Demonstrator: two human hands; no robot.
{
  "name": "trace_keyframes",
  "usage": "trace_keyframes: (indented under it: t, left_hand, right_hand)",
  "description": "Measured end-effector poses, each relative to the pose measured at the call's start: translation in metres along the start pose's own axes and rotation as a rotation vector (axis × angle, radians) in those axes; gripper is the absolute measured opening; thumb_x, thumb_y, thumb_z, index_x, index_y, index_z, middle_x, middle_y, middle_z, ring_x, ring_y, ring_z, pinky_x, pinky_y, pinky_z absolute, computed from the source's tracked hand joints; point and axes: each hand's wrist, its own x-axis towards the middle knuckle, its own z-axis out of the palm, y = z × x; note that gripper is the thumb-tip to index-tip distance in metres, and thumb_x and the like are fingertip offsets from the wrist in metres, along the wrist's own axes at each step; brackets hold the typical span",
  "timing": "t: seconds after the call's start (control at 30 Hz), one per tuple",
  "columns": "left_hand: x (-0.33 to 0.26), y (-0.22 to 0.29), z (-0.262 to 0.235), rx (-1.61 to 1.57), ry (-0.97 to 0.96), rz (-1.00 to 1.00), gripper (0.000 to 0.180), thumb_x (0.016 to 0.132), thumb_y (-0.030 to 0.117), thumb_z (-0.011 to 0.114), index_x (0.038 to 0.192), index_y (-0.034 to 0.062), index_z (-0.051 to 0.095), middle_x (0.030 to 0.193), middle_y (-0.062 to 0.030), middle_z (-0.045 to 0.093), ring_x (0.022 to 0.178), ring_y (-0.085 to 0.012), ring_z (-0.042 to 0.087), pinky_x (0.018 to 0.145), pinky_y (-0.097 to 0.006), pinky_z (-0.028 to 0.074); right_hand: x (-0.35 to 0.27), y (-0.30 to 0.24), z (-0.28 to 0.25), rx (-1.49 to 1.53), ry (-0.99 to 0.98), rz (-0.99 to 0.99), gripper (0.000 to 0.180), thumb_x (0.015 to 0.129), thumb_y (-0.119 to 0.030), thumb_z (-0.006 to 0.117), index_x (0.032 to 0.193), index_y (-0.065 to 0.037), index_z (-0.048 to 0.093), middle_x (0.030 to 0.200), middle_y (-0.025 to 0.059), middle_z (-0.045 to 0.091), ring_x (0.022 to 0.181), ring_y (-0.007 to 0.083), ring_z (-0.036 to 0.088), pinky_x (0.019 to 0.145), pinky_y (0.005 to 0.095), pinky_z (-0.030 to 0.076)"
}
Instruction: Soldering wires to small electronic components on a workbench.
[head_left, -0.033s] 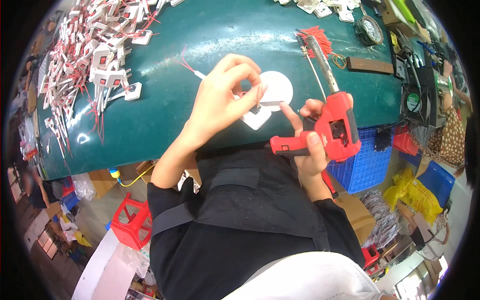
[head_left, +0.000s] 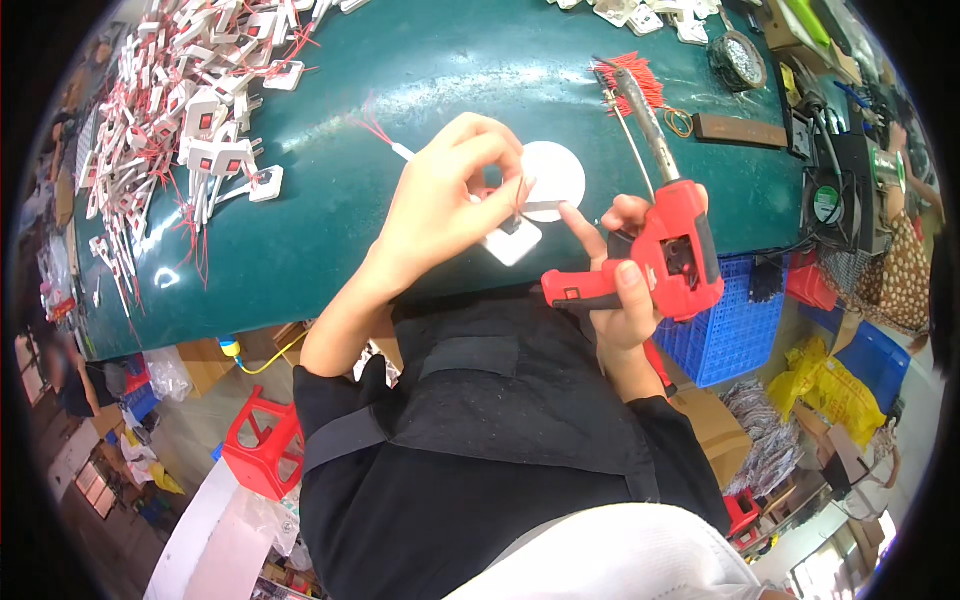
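My left hand (head_left: 447, 195) is closed, thumb and forefinger pinched together over a small white plastic housing (head_left: 513, 246) with a dark part on it. A thin dark wire shows at the fingertips. From behind the hand a white cable end (head_left: 402, 151) with fine red wires sticks out to the left. Wrapped in my right hand (head_left: 630, 300) is a red and black soldering gun (head_left: 683, 250), its metal barrel pointing up and away. My right forefinger stretches to the near edge of a round white disc (head_left: 558, 180) lying on the table beside the housing.
A big heap of white housings with red wires (head_left: 190, 120) covers the table's left. Red wire pieces (head_left: 640, 82), a brown bar (head_left: 740, 131) and a round tin (head_left: 737, 61) lie to the right. A blue crate (head_left: 722, 335) and red stool (head_left: 265, 440) stand below the green table (head_left: 300, 215).
The white housing in my left hand has tilted slightly, and a thin wire at the fingertips shows more clearly. My right hand and the soldering gun are almost still.
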Motion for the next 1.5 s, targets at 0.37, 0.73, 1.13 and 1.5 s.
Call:
trace_keyframes:
  t: [0.37,0.73,1.13,1.5]
  left_hand:
    - [0.002,-0.002,0.009,0.015,-0.037,-0.044,0.016,0.08,0.01,0.065,0.075,0.0005,0.053,0.075,-0.0029,0.052,0.06,-0.0087,0.047,0.053,-0.021,0.039]
    - [0.001,-0.005,0.014,0.026,0.017,-0.014,0.017,0.078,0.014,0.063,0.069,0.0037,0.054,0.073,-0.0055,0.055,0.056,-0.017,0.054,0.051,-0.029,0.043]
    - [0.002,-0.008,0.011,0.005,-0.047,-0.003,0.015,0.081,0.009,0.065,0.073,0.0003,0.056,0.075,-0.002,0.055,0.059,-0.0063,0.047,0.052,-0.02,0.038]
    - [0.003,-0.008,0.012,-0.036,-0.012,0.021,0.015,0.081,0.01,0.065,0.074,-0.0014,0.057,0.076,-0.0018,0.055,0.06,-0.0055,0.046,0.052,-0.02,0.038]
  right_hand:
    - [0.0,-0.039,-0.038,-0.07,-0.092,0.05,0.084,0.077,-0.009,0.061,0.143,-0.002,0.009,0.094,0.0221,0.058,0.08,0.0243,0.06,0.071,0.0441,0.057]
    - [-0.027,-0.06,-0.059,-0.296,-0.105,0.332,0.077,0.075,-0.003,0.062,0.139,0.007,0.021,0.088,0.0198,0.063,0.067,0.0187,0.062,0.063,0.0293,0.053]
    - [-0.028,-0.071,-0.059,-0.409,-0.136,0.256,0.066,0.073,0.0,0.061,0.133,0.01,0.034,0.088,0.0196,0.065,0.075,0.0213,0.066,0.069,0.0299,0.053]
    - [-0.02,-0.068,-0.058,-0.535,-0.193,0.242,0.065,0.073,0.001,0.061,0.132,0.01,0.035,0.083,0.0174,0.066,0.067,0.0175,0.064,0.063,0.026,0.052]
